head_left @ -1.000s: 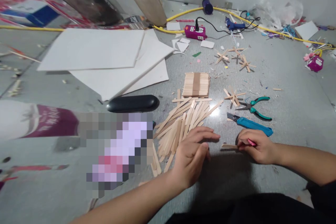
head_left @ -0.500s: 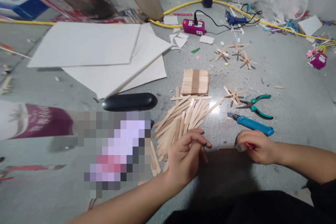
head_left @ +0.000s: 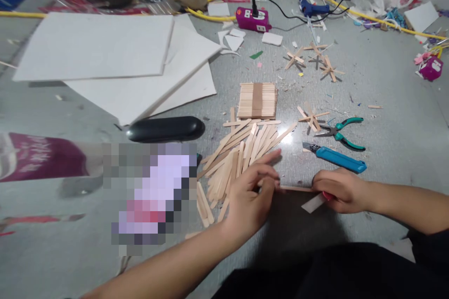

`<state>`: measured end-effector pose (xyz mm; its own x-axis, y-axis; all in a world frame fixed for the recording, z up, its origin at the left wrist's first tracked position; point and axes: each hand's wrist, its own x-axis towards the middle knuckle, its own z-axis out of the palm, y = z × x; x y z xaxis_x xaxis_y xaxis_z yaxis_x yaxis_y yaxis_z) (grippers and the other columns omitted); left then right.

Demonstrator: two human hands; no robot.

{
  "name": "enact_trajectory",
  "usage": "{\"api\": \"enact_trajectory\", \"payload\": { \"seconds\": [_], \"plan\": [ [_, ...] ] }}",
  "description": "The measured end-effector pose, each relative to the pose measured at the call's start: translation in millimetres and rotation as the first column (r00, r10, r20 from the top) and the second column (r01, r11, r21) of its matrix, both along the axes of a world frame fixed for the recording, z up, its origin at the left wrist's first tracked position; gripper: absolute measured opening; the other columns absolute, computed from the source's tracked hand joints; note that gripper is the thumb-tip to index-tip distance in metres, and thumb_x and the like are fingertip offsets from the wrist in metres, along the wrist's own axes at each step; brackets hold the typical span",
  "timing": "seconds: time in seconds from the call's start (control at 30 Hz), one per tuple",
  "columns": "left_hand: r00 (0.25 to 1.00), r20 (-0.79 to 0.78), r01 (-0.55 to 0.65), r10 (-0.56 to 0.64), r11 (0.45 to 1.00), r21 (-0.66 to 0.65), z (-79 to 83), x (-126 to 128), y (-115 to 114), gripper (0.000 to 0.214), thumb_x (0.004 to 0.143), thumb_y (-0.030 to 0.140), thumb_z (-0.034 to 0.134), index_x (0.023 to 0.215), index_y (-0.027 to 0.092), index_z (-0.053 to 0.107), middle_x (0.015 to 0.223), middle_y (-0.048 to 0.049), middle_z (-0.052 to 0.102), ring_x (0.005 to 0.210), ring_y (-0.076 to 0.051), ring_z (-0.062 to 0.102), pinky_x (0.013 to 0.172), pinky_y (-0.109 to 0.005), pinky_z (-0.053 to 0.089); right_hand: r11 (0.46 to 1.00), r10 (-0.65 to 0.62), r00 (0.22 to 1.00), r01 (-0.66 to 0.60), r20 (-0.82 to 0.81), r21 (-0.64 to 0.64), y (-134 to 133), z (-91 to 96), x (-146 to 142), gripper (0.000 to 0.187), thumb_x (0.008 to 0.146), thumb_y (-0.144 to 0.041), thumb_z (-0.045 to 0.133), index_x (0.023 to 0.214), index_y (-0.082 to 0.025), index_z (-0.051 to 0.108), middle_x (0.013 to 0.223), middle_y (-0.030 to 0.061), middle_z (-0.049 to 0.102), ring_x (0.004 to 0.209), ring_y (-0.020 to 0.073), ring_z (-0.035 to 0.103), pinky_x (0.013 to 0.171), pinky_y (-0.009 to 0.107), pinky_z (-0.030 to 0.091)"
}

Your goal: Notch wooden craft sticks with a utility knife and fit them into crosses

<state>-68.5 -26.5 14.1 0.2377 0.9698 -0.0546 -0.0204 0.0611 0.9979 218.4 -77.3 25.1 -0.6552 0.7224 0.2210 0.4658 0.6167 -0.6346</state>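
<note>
A thin wooden craft stick spans the gap between my two hands, just above the grey table. My left hand pinches its left end between thumb and finger, with the index finger stretched upward. At the other end, my right hand is closed around a small red-handled blade; its flat pale blade points down and left below the stick. Fingers of the right hand also meet the stick's right end, though their grip on it is partly hidden. Beside my left hand lies a loose heap of craft sticks.
Beyond the heap sits a banded bundle of sticks. Star-shaped stick pieces, teal pliers and a blue utility knife lie ahead of my right hand. White boards, a black case and a glue gun are farther off.
My left hand has come to the stick's left end and now pinches it. The red-handled blade has tilted lower, showing more of its flat. The camera view has shifted slightly.
</note>
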Motion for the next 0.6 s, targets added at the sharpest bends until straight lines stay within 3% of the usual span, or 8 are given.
{"api": "enact_trajectory", "payload": {
  "seconds": [0.03, 0.1, 0.2, 0.3, 0.37, 0.43, 0.53, 0.6],
  "plan": [
    [1.000, 0.003, -0.011, 0.011, 1.000, 0.023, 0.6, 2, 1, 0.007, 0.101, 0.017, 0.077, 0.098, 0.017, 0.071, 0.166, -0.0191, 0.074, 0.072, -0.012, 0.087, 0.056, -0.019, 0.071, 1.000, -0.002, 1.000, 0.002, 0.013, 0.016, -1, 0.2, 0, 0.017, 0.109, -0.018, 0.051, 0.118, -0.022, 0.066, 0.104, 0.0072, 0.075, 0.081, 0.0173, 0.069, 0.067, 0.028, 0.053],
    [0.999, 0.015, -0.031, 0.030, 0.999, 0.036, 1.2, 4, 3, 0.022, 0.098, 0.022, 0.087, 0.115, 0.018, 0.073, 0.184, -0.0236, 0.055, 0.082, -0.017, 0.091, 0.052, -0.016, 0.067, 0.999, -0.003, 0.999, 0.000, 0.045, 0.048, -1, 0.6, 0, 0.016, 0.112, -0.022, 0.054, 0.121, -0.021, 0.067, 0.108, 0.0079, 0.077, 0.082, 0.0170, 0.070, 0.066, 0.029, 0.052],
    [0.999, 0.015, -0.035, 0.034, 0.999, 0.036, -0.5, 3, 6, 0.034, 0.097, 0.016, 0.082, 0.129, 0.019, 0.072, 0.190, -0.0240, 0.044, 0.103, -0.027, 0.094, 0.038, -0.010, 0.052, 0.996, -0.013, 0.994, 0.003, 0.107, 0.094, -3, 0.5, -1, 0.016, 0.116, -0.024, 0.054, 0.120, -0.021, 0.069, 0.107, 0.0071, 0.078, 0.081, 0.0170, 0.070, 0.065, 0.029, 0.050],
    [0.999, -0.016, -0.031, 0.033, 0.990, 0.137, -4.0, 1, 6, 0.039, 0.086, -0.002, 0.064, 0.116, 0.019, 0.078, 0.182, -0.0173, 0.057, 0.138, -0.036, 0.085, 0.057, -0.015, 0.069, 0.989, -0.042, 0.987, 0.019, 0.158, 0.144, -5, -0.3, -4, 0.020, 0.120, -0.030, 0.054, 0.118, -0.021, 0.071, 0.105, 0.0070, 0.079, 0.082, 0.0177, 0.071, 0.066, 0.031, 0.050],
    [0.998, -0.029, -0.041, 0.049, 0.971, 0.234, -5.3, 0, 4, 0.036, 0.081, -0.006, 0.058, 0.098, 0.019, 0.077, 0.167, -0.0123, 0.071, 0.146, -0.035, 0.080, 0.087, -0.030, 0.080, 0.983, -0.056, 0.982, 0.023, 0.181, 0.181, -6, 0.5, -6, 0.024, 0.121, -0.040, 0.059, 0.119, -0.020, 0.073, 0.106, 0.0080, 0.080, 0.084, 0.0198, 0.071, 0.067, 0.034, 0.050],
    [0.996, -0.056, -0.049, 0.067, 0.958, 0.283, -5.4, 0, 4, 0.031, 0.084, -0.006, 0.057, 0.088, 0.019, 0.074, 0.153, -0.0093, 0.078, 0.145, -0.032, 0.081, 0.104, -0.041, 0.080, 0.968, -0.070, 0.979, 0.019, 0.194, 0.252, -6, 4.2, -7, 0.031, 0.118, -0.051, 0.066, 0.120, -0.021, 0.074, 0.106, 0.0091, 0.081, 0.085, 0.0231, 0.070, 0.067, 0.038, 0.050],
    [0.992, -0.098, -0.042, 0.075, 0.953, 0.301, -5.2, 2, 6, 0.032, 0.084, -0.004, 0.058, 0.090, 0.021, 0.077, 0.144, -0.0085, 0.081, 0.140, -0.028, 0.082, 0.109, -0.046, 0.077, 0.922, -0.203, 0.972, 0.147, 0.123, 0.360, 7, 14.9, 0, 0.042, 0.112, -0.062, 0.074, 0.129, -0.024, 0.074, 0.113, 0.0125, 0.081, 0.096, 0.0294, 0.073, 0.076, 0.045, 0.058],
    [0.997, -0.056, -0.037, 0.055, 0.961, 0.273, -5.0, 2, 8, 0.036, 0.079, -0.004, 0.055, 0.091, 0.021, 0.078, 0.133, -0.0080, 0.085, 0.122, -0.023, 0.087, 0.100, -0.041, 0.077, 0.861, -0.412, 0.909, 0.369, 0.056, 0.351, 25, 21.6, 8, 0.047, 0.112, -0.058, 0.074, 0.147, -0.026, 0.070, 0.134, 0.0173, 0.078, 0.117, 0.0353, 0.075, 0.098, 0.054, 0.064]
  ]
}}
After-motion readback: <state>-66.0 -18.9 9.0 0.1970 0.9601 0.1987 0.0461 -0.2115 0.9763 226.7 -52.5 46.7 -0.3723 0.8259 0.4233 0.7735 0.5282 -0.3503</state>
